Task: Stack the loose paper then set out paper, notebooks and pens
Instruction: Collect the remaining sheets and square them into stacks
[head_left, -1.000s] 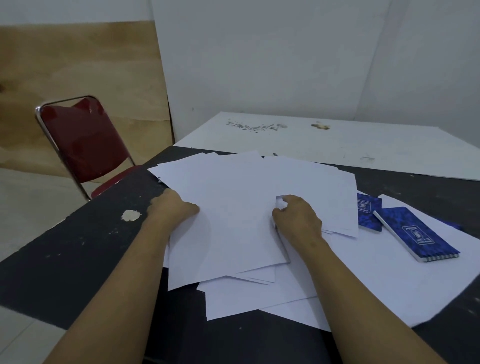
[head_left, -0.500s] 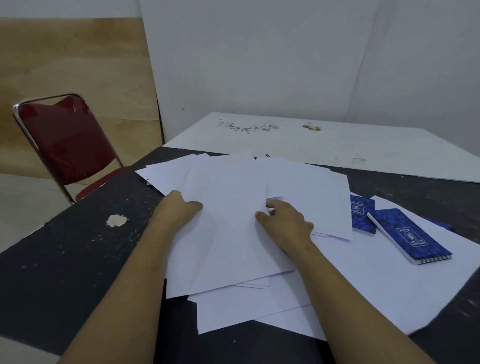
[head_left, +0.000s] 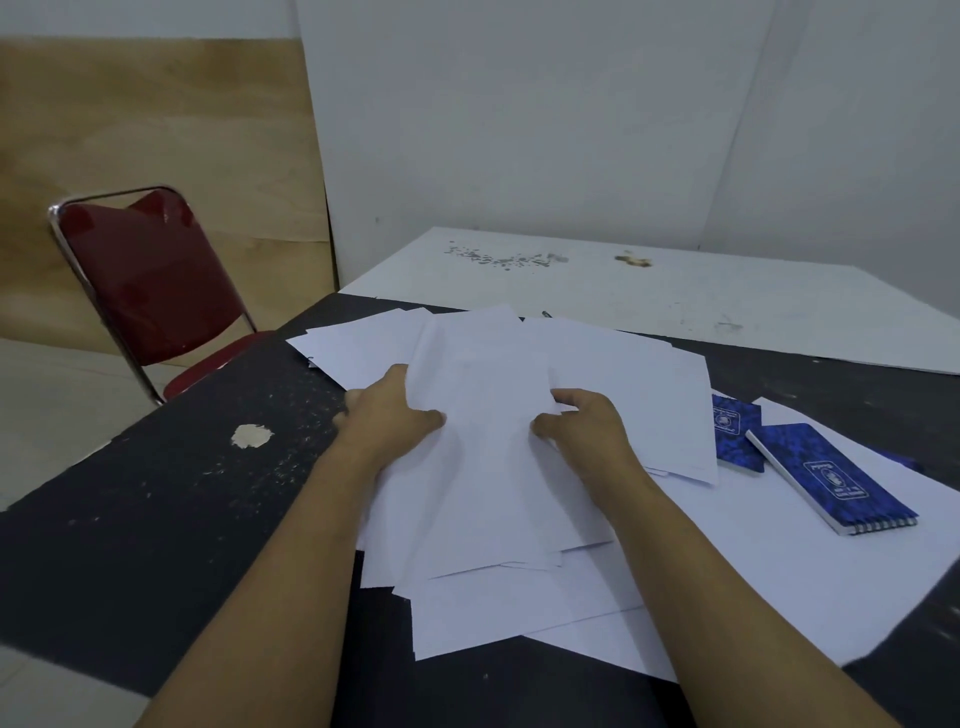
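You are in the stacking step: the loose paper (head_left: 493, 519) lies fanned across the lower centre of the black table (head_left: 156, 519). At mid-frame your left hand (head_left: 395, 415) and right hand (head_left: 587, 426) each pinch a side edge of the top sheets. Next, square those edges together. Right of centre, 2 blue notebooks (head_left: 831, 478) wait. A likely pen tip (head_left: 546, 314) peeks out beyond the paper.

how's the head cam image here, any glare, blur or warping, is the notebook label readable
Head view: dim, flat light, no hard glare, only a faint sheen on the red chair; soft shadows on the paper; the wide lens makes the wall seam lean; the label on the near notebook is too soft to read.
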